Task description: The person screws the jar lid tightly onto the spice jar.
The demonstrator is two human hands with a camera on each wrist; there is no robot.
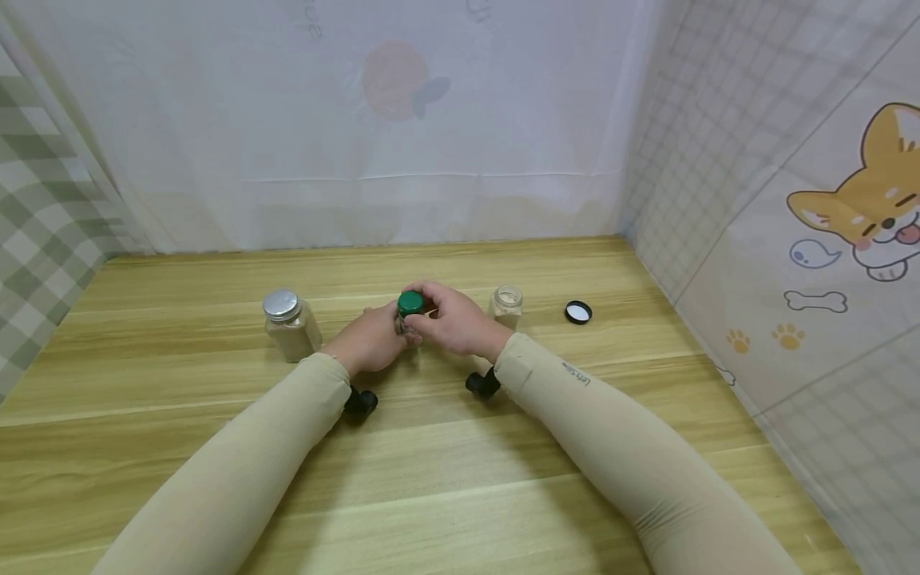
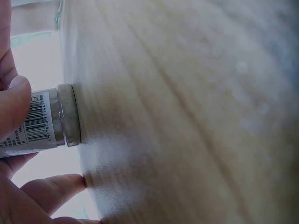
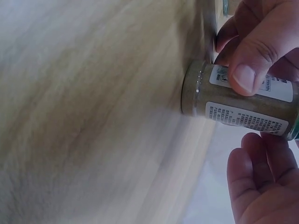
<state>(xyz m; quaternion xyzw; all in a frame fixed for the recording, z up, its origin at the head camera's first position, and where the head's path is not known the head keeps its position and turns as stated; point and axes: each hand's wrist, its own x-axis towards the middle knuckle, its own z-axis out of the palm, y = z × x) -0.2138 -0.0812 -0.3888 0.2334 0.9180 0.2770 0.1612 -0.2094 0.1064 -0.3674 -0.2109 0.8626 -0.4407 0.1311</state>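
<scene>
Left hand [image 1: 368, 339] grips the labelled jar [image 3: 247, 100] on the worktop [image 1: 431, 463]; right hand [image 1: 460, 319] pinches its green lid [image 1: 410, 302]; silver-lidded jar [image 1: 293, 329] at left, open jar [image 1: 506, 307] at right

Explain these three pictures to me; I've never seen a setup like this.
No machine here: a person works bare-handed. The wide picture comes from a camera worn on the head, looking forward and down; the close ones, appearing sideways, come from a camera on each wrist. On the wooden table stand a silver-lidded jar and an uncapped jar, with a black lid lying to their right. Between the two jars, the left hand grips a green-capped jar, while the right hand pinches its cap.
</scene>
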